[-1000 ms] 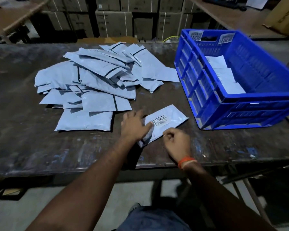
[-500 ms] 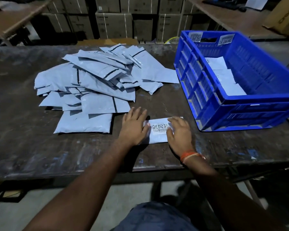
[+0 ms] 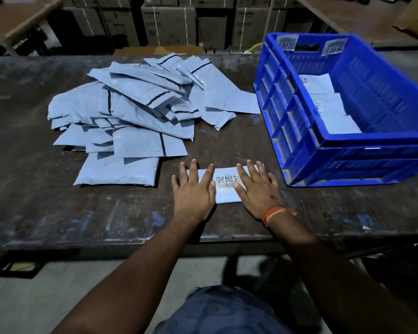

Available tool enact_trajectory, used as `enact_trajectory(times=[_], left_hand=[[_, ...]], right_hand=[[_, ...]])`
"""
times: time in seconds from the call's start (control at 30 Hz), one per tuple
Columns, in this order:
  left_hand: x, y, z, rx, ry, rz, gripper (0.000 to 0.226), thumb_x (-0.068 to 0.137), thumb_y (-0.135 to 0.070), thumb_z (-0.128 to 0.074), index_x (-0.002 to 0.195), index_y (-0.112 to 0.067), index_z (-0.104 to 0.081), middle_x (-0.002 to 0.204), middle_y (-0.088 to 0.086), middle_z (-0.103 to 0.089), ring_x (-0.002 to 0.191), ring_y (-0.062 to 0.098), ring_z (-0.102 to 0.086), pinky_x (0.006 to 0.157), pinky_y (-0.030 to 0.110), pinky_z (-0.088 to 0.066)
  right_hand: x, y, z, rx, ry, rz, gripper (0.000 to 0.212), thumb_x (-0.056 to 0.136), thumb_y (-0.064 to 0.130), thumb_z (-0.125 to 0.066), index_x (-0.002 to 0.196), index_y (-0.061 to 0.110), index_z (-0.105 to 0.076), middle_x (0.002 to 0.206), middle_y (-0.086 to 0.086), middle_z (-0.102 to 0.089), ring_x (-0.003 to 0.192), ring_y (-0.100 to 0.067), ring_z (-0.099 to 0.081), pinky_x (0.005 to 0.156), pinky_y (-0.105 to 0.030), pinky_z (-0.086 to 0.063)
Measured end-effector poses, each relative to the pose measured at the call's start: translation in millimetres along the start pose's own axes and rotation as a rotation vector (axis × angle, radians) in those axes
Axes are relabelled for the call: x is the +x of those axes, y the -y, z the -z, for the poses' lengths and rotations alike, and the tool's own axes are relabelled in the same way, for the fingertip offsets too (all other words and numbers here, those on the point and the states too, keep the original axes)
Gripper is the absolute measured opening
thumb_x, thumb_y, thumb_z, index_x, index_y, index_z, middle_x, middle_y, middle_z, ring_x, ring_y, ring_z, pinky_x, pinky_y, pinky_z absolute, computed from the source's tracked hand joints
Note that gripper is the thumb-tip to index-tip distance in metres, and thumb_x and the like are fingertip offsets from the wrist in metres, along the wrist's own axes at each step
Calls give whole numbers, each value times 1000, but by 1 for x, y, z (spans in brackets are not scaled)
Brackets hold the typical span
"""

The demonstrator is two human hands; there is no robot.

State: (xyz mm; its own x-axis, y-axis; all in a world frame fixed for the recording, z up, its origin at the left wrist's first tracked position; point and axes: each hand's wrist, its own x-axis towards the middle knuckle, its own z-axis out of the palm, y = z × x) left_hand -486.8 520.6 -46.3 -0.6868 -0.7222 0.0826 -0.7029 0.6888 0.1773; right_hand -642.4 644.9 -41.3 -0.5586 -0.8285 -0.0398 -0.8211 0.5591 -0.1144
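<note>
Since a second ago the packet (image 3: 227, 195) has been swinging round square to the front edge of the bench (image 3: 58, 213) and folding into a strip, and both grips have been going from pinching to pressing. The left grip (image 3: 193, 192) and right grip (image 3: 260, 191) are lying flat on its two ends with fingers straight and spread, clasping nothing (only bearing down), and the barcode label (image 3: 227, 182) is showing between them. The packet is sitting at six o'clock on the bench, the pile (image 3: 135, 112) at ten o'clock, the crate (image 3: 282, 112) at two o'clock.

The fold is probably going to spring open as the palms lift, the film looking slick and puffy. Uneven pressing could also be creasing the label or skating the packet toward the edge.

I am counting one packet under the grips, one crate, three white packets (image 3: 323, 102) inside it and two stickers on its far wall. The pile is overlapping too much for an exact count, though it is well over a dozen.
</note>
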Motion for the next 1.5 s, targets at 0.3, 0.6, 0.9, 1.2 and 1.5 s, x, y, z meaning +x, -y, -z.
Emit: enact_trajectory(times=[0.3, 0.6, 0.9, 1.2, 1.5], left_hand=[[-9, -4, 20, -116, 29, 271, 54, 99, -43, -40, 151, -35, -32, 155, 21, -24, 141, 38, -30, 107, 58, -34], [-2, 0, 40, -534, 102, 484, 55, 84, -30, -75, 134, -36, -51, 129, 14, -46, 109, 31, -55, 99, 36, -48], [11, 30, 102, -1194, 151, 393, 16, 93, 0, -66, 104, -12, -69, 97, 2, -69, 62, 6, -62, 50, 16, -44], [50, -15, 226, -1232, 143, 26, 21, 95, -4, -65, 112, -12, -72, 88, -2, -72, 73, 6, -65, 63, 21, -52], [118, -159, 250, -1133, 289, -95, 25, 91, -2, -68, 113, -13, -71, 82, 6, -61, 68, 16, -53, 57, 21, -44]], right_hand=[[-9, -23, 7, 188, -203, -220, 55, 97, 37, -51, 148, 19, -43, 144, -18, -41, 130, -39, -36, 108, -49, -39], [-8, -17, 17, 570, -96, -243, 62, 75, 16, -74, 134, 25, -57, 118, -11, -48, 101, -26, -56, 98, -25, -44], [-8, -10, 67, 1079, -143, -84, 20, 83, 7, -74, 93, 24, -78, 100, 16, -75, 95, -2, -66, 92, -31, -52], [-24, -40, 222, 1059, -245, -13, 11, 90, 12, -71, 97, 17, -78, 65, 14, -64, 57, -6, -51, 51, -20, -45], [1, -190, 293, 1061, -146, -225, 16, 88, 3, -68, 104, 0, -71, 70, -13, -50, 49, -14, -38, 43, -15, -27]])
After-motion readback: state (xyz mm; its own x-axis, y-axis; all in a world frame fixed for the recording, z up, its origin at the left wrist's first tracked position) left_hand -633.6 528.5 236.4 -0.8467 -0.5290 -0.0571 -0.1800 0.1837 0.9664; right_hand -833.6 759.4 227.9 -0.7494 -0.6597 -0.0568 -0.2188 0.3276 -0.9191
